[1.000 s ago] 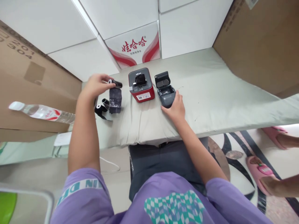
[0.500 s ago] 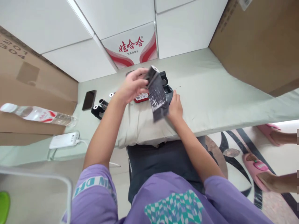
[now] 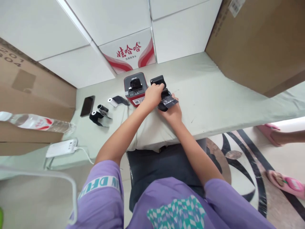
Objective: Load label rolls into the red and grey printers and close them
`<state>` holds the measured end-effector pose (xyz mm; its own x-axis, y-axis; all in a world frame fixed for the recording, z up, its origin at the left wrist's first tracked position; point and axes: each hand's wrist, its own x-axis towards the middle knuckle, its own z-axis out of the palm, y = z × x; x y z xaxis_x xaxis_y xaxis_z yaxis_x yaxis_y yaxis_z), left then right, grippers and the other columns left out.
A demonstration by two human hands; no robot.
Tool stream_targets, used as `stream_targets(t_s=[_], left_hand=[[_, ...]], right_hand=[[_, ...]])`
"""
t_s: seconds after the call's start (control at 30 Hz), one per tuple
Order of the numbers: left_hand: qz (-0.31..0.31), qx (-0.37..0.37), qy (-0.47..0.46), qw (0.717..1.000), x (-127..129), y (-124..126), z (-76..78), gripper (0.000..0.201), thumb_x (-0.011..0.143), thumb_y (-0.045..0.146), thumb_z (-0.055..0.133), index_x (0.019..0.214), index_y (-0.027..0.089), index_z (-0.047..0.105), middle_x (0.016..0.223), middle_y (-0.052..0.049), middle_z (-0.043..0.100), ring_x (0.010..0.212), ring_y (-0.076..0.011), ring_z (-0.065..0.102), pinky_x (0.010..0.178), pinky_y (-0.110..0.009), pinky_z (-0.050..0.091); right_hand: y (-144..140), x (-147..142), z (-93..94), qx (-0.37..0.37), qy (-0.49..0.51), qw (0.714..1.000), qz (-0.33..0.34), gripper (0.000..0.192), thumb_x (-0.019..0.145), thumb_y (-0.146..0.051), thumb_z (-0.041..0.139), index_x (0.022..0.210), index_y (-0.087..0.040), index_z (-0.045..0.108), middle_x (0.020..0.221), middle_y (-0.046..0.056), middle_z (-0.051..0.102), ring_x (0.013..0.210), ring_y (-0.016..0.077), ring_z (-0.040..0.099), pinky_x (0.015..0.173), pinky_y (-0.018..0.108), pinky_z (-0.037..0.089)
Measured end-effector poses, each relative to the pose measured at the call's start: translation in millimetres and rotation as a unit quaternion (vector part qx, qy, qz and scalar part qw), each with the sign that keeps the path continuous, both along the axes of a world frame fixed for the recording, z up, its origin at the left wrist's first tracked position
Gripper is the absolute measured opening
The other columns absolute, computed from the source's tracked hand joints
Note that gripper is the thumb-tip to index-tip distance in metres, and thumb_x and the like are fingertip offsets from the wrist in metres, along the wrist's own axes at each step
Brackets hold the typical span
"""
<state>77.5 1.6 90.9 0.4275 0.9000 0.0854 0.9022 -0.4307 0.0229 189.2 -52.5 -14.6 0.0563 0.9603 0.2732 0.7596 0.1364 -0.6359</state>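
My right hand (image 3: 175,112) grips a small black portable printer (image 3: 158,79) from its right and near side. The printer's lid stands raised at the far side. My left hand (image 3: 153,94) reaches over the opened compartment, with its fingers closed on a paper roll that they mostly hide. A dark strip of paper (image 3: 169,101) with pale scribble-like marks runs from the roll over the printer's near edge. Just left of the printer is a dark grey and red box (image 3: 135,83). How deep the roll sits cannot be made out.
Further left lie a loose roll with a dark strip (image 3: 114,101), two more dark rolls (image 3: 103,109) (image 3: 95,117), a phone (image 3: 87,106), a water bottle (image 3: 35,121) and a white power bank (image 3: 61,149). Cardboard cartons (image 3: 257,41) flank the cloth-covered surface. Another person's feet in pink slippers (image 3: 286,183) show at right.
My left hand has brought the roll from the air down into the printer's open compartment, and its strip now lies over the near edge. The grey and red box has come into fuller view.
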Motion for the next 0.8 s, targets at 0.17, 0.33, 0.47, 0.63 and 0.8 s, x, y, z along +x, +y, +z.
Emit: stream_targets(t_s=[0.17,0.33,0.47,0.63,0.8], left_hand=[[0.046,-0.007,0.033,0.998,8.8,5.2,-0.5,0.036,0.096,0.008,0.047,0.124,0.015,0.069,0.128,-0.018,0.065,0.119,-0.0286,0.063,0.095,-0.037,0.053],[0.047,-0.039,0.089,0.994,16.3,13.3,1.3,0.036,0.097,0.014,0.048,0.122,0.011,0.073,0.13,-0.02,0.063,0.124,-0.0303,0.058,0.099,-0.038,0.051],[0.009,0.002,0.088,0.996,11.5,23.9,4.9,0.036,0.093,0.018,0.052,0.115,0.013,0.079,0.131,-0.021,0.063,0.128,-0.0364,0.052,0.105,-0.049,0.046],[-0.046,-0.021,0.07,0.996,2.5,30.2,4.3,0.031,0.089,0.019,0.055,0.101,0.02,0.084,0.121,-0.018,0.066,0.125,-0.0373,0.05,0.108,-0.055,0.04],[-0.049,0.042,0.003,0.998,-1.0,26.8,3.3,0.037,0.092,0.016,0.05,0.113,0.021,0.08,0.137,-0.019,0.061,0.133,-0.0396,0.047,0.111,-0.057,0.035]], right_hand=[[-6.3,0.3,4.4,-0.007,0.06,0.998,-0.024,0.101,0.077,-0.046,0.071,0.159,-0.01,0.025,0.15,0.027,0.049,0.133,0.0397,0.053,0.108,0.052,0.049],[-7.4,-0.9,3.6,-0.011,0.064,0.997,-0.033,0.106,0.074,-0.046,0.073,0.161,-0.013,0.021,0.146,0.025,0.05,0.132,0.0415,0.055,0.105,0.056,0.052],[-8.2,-1.1,3.1,-0.006,0.074,0.996,-0.04,0.106,0.075,-0.046,0.074,0.162,-0.014,0.022,0.146,0.025,0.051,0.129,0.0416,0.058,0.104,0.056,0.053],[-9.7,-0.6,3.2,-0.007,0.073,0.997,-0.037,0.104,0.077,-0.048,0.074,0.162,-0.016,0.023,0.147,0.024,0.05,0.131,0.0411,0.058,0.105,0.056,0.053],[-9.5,-0.8,2.2,-0.004,0.075,0.996,-0.039,0.104,0.078,-0.05,0.073,0.163,-0.017,0.023,0.148,0.024,0.05,0.13,0.0413,0.058,0.104,0.057,0.053]])
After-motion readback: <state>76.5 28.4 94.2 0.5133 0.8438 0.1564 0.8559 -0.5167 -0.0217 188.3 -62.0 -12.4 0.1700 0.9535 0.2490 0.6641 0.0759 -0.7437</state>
